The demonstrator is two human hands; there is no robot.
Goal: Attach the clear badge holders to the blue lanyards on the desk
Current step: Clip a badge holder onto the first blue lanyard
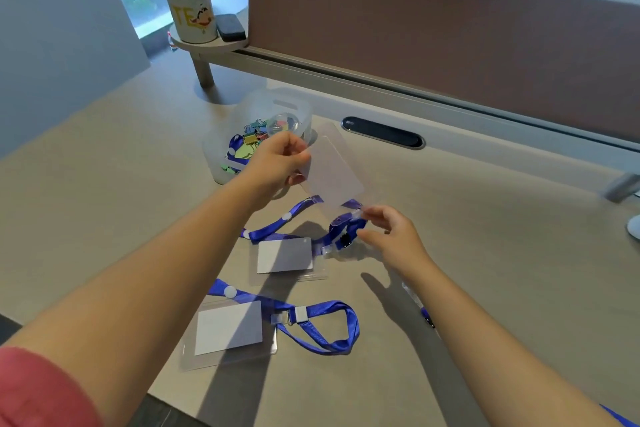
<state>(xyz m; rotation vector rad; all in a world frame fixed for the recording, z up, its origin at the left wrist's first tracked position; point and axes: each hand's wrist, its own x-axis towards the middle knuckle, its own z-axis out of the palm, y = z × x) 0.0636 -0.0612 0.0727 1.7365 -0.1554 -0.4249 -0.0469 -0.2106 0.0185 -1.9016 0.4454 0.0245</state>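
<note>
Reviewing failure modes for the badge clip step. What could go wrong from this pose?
1. The left hand pinches the raised badge holder only at one edge; it could twist or slip while the right hand works the lanyard clip at its bottom edge.
2. The blue lanyard trails past the badge holder on the desk; pulling may drag it.

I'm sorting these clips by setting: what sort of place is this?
Most likely an office workstation. A brown partition screen backs the desk, which has a cable port, and a clear tub of binder clips sits beyond the left hand, which holds a badge holder.
</note>
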